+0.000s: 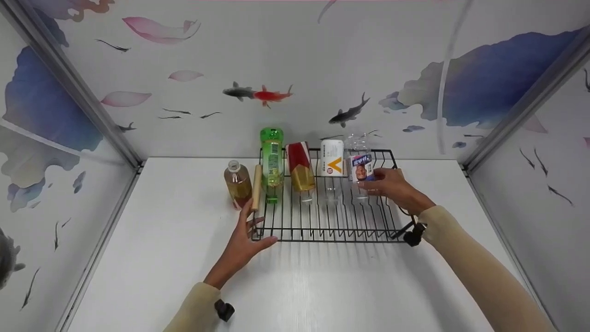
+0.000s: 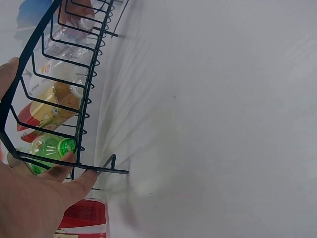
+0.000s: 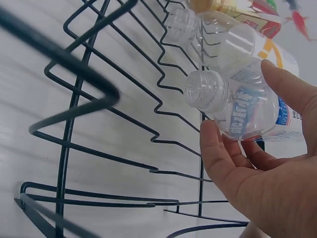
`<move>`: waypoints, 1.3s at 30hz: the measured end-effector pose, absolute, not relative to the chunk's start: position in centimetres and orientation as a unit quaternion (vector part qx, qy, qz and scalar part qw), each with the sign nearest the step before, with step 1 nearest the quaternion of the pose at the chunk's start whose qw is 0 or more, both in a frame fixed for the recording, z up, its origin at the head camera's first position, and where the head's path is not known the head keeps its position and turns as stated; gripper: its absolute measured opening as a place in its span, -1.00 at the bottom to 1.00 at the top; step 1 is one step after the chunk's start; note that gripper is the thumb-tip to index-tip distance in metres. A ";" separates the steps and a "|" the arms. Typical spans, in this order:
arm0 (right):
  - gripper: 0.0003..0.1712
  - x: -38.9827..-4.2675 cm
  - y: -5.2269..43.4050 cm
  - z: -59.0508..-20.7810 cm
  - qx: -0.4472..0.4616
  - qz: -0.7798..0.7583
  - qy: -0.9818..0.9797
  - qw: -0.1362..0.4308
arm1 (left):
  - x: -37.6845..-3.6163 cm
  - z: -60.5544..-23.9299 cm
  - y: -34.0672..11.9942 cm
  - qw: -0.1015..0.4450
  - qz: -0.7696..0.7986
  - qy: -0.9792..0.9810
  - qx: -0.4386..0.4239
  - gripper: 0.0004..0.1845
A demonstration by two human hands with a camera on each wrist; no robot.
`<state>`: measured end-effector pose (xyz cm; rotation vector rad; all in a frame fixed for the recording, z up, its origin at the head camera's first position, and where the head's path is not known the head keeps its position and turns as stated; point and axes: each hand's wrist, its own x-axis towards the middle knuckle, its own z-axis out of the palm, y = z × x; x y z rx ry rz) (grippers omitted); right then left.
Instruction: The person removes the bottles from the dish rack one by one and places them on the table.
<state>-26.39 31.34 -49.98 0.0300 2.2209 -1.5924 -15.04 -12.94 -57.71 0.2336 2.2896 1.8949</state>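
My right hand (image 1: 397,188) pinches a clear plastic bottle (image 1: 361,167) with a blue-and-white picture label, thumb on one side and fingers beneath. In the right wrist view its clear neck (image 3: 204,92) leans toward the front of the black wire rack (image 1: 329,240). At the rack's front left corner, my left hand (image 1: 239,246) holds the frame, thumb by the upper rail and fingers at the lower side. Beside the held bottle, a clear bottle with a white label (image 1: 332,159), a red-and-yellow-labelled bottle (image 1: 299,166) and a green bottle (image 1: 272,159) lie neck-down in a row on the rack.
An uncapped amber bottle (image 1: 238,182) stands left of the rack on the white table (image 1: 295,286). A wooden handle (image 1: 256,188) runs along the rack's left side. Printed white panels (image 1: 295,55) enclose the back and both sides.
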 end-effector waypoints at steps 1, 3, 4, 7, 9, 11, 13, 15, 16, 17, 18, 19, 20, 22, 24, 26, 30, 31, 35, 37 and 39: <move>-0.01 -26.2 31.4 -49.8 0.008 -0.572 0.795 0.203 | -15.0 -57.7 -13.0 0.079 0.635 0.765 0.079 0.31; 0.01 -25.8 31.5 -49.4 0.003 -0.566 0.799 0.204 | -15.0 -57.7 -12.9 0.079 0.635 0.764 0.080 0.31; 0.00 -25.6 31.6 -49.3 -0.002 -0.560 0.804 0.202 | -15.1 -57.7 -12.9 0.079 0.635 0.764 0.079 0.31; -0.06 -25.0 31.8 -48.9 -0.016 -0.542 0.818 0.191 | -15.0 -57.7 -12.9 0.082 0.633 0.766 0.076 0.31; -0.13 -24.7 31.9 -48.8 -0.026 -0.535 0.825 0.181 | -15.0 -57.6 -12.9 0.084 0.632 0.767 0.073 0.32; -0.19 -24.4 32.0 -48.7 -0.037 -0.531 0.828 0.175 | -15.0 -57.6 -12.9 0.084 0.633 0.767 0.069 0.33; -0.21 -24.2 32.0 -48.7 -0.042 -0.529 0.831 0.170 | -15.0 -57.7 -12.8 0.085 0.634 0.766 0.069 0.32; -0.19 -23.8 32.0 -48.6 -0.047 -0.524 0.834 0.167 | -15.0 -57.7 -12.8 0.084 0.635 0.765 0.068 0.32; -0.17 -23.6 31.9 -48.5 -0.049 -0.523 0.835 0.165 | -15.0 -57.7 -12.8 0.083 0.635 0.765 0.067 0.32; -0.14 -23.4 31.9 -48.5 -0.049 -0.521 0.836 0.164 | -15.0 -57.7 -12.8 0.083 0.636 0.764 0.067 0.32; -0.11 -23.1 31.9 -48.4 -0.049 -0.518 0.839 0.161 | -15.0 -57.7 -12.8 0.083 0.636 0.765 0.067 0.32; -0.08 -22.9 31.8 -48.3 -0.049 -0.515 0.841 0.160 | -15.0 -57.7 -12.8 0.083 0.636 0.764 0.067 0.32; -0.05 -22.7 31.9 -48.3 -0.049 -0.509 0.845 0.158 | -15.0 -57.7 -12.8 0.082 0.636 0.765 0.067 0.32; 0.01 -22.2 31.8 -48.2 -0.048 -0.501 0.850 0.154 | -15.0 -57.6 -12.8 0.082 0.635 0.765 0.067 0.31; 0.04 -21.8 31.8 -48.1 -0.049 -0.498 0.853 0.150 | -15.0 -57.5 -12.8 0.082 0.636 0.765 0.069 0.31; 0.06 -21.4 31.8 -48.0 -0.053 -0.495 0.855 0.146 | -15.0 -57.4 -12.8 0.083 0.637 0.763 0.069 0.31; 0.01 -20.6 31.7 -47.8 -0.070 -0.494 0.855 0.140 | -15.0 -57.5 -12.8 0.087 0.638 0.762 0.071 0.31; 0.00 -20.4 31.6 -47.7 -0.076 -0.493 0.856 0.139 | -15.0 -57.5 -12.8 0.088 0.637 0.762 0.072 0.31; -0.06 -19.7 31.5 -47.4 -0.096 -0.495 0.852 0.141 | -15.1 -57.7 -12.9 0.089 0.639 0.760 0.076 0.30; -0.07 -19.4 31.4 -47.2 -0.103 -0.498 0.849 0.143 | -15.2 -57.7 -13.0 0.088 0.641 0.758 0.077 0.30; -0.06 -19.2 31.3 -47.1 -0.108 -0.503 0.845 0.143 | -15.2 -57.8 -13.0 0.087 0.642 0.758 0.079 0.29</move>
